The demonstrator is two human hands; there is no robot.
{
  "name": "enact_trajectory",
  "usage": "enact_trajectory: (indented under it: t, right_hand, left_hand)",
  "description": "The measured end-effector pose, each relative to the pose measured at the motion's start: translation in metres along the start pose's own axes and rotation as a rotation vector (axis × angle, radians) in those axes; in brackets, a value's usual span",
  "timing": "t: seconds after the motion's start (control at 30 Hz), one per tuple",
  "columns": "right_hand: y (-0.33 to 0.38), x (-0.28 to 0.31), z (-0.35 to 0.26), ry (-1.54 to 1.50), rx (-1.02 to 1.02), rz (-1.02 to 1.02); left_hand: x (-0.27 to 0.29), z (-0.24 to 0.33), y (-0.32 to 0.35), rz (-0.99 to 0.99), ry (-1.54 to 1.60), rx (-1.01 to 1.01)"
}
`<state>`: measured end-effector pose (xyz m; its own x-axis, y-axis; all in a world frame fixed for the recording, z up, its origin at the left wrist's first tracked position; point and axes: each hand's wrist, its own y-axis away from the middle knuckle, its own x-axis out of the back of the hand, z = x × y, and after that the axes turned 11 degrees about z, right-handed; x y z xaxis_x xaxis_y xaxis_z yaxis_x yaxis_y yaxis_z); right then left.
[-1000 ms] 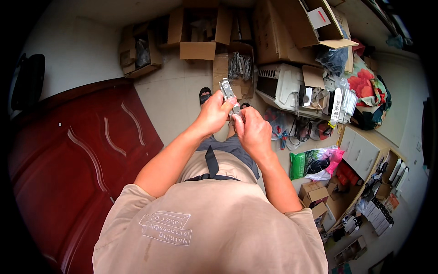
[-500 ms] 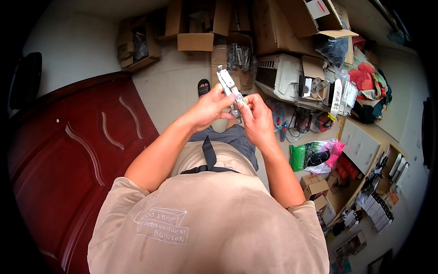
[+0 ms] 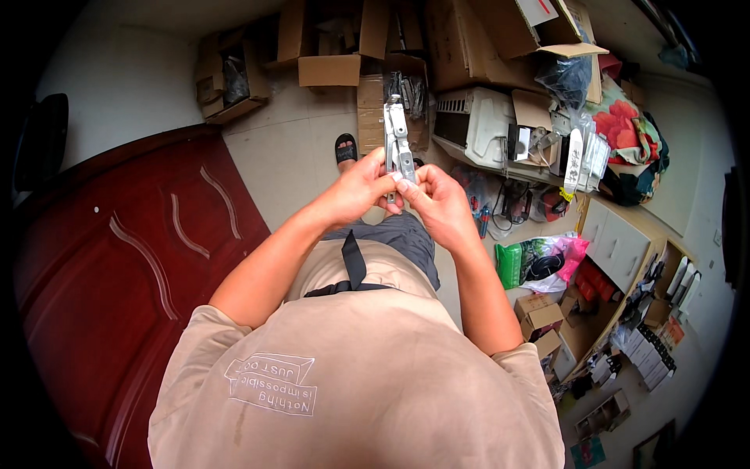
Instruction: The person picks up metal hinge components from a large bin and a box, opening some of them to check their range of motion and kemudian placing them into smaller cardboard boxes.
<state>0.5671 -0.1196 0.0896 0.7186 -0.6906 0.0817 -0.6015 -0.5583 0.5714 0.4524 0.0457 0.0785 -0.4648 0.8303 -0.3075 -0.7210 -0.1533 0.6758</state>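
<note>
Both hands hold a long, silver metal linkage (image 3: 397, 129) in front of my body; its jointed flat arms resemble a hinge. It points away from me, nearly straight up the picture. My left hand (image 3: 361, 186) is closed round its near end from the left, with the thumb across it. From the right, my right hand (image 3: 441, 202) pinches the same near end, its thumb against the left thumb. The fingers partly hide the lower part of the metal.
Open cardboard boxes (image 3: 328, 70) stand along the far side, one behind the metal piece. A white plastic case (image 3: 476, 129) carries clutter at right. Nearer lie a green and pink bag (image 3: 539, 262) and a white-drawered cabinet (image 3: 617, 242). A dark red panelled door (image 3: 141, 289) is at left.
The metal linkage has swung from leaning left to nearly upright in the picture. My right thumb has come down to meet the left one at the near end.
</note>
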Motion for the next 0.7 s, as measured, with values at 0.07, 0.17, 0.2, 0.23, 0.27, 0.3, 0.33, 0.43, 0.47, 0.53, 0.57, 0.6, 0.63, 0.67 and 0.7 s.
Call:
enact_trajectory:
  t: [0.07,0.17,0.2,0.23,0.27,0.3,0.33,0.43,0.47,0.53,0.57,0.6,0.63,0.67,0.7]
  right_hand:
    - [0.003,0.006,-0.009,0.181,0.013,-0.039]
    - [0.008,0.011,-0.034,0.352,0.064,-0.126]
    - [0.011,0.011,-0.036,0.318,0.06,-0.15]
    - [0.014,0.01,-0.037,0.283,0.056,-0.174]
    - [0.017,0.009,-0.037,0.261,0.063,-0.191]
    - [0.019,0.009,-0.037,0.242,0.069,-0.207]
    - [0.021,0.009,-0.037,0.223,0.076,-0.224]
    - [0.03,0.002,-0.029,0.169,0.062,-0.153]
    - [0.03,0.001,-0.025,0.143,0.07,-0.115]
    - [0.029,0.006,-0.024,0.302,0.059,-0.094]
    - [0.029,0.011,-0.024,0.381,0.053,-0.083]
    - [0.029,0.015,-0.026,0.404,0.077,-0.098]
    - [0.029,0.02,-0.03,0.427,0.101,-0.114]
    - [0.029,0.025,-0.031,0.45,0.125,-0.129]
    - [0.027,0.035,-0.031,0.504,0.149,-0.157]
  left_hand:
    - [0.001,0.001,0.003,-0.023,-0.012,0.016]
    - [0.001,0.008,0.01,-0.11,0.001,0.026]
    - [0.001,0.011,0.013,-0.15,-0.012,0.028]
    - [0.001,0.012,0.014,-0.189,-0.024,0.031]
    - [0.003,0.011,0.015,-0.217,-0.035,0.009]
    - [0.006,0.008,0.016,-0.247,-0.043,-0.014]
    - [0.008,0.007,0.017,-0.276,-0.051,-0.036]
    - [0.009,0.013,0.021,-0.309,-0.129,-0.04]
    - [0.012,0.013,0.02,-0.303,-0.142,-0.029]
    - [0.023,0.012,0.02,-0.28,-0.169,-0.004]
    - [0.028,0.013,0.022,-0.283,-0.173,0.015]
    - [0.034,0.015,0.023,-0.29,-0.176,0.032]
    - [0.04,0.017,0.024,-0.296,-0.179,0.05]
    - [0.045,0.02,0.025,-0.289,-0.222,0.067]
    - [0.051,0.026,0.025,-0.285,-0.265,0.083]
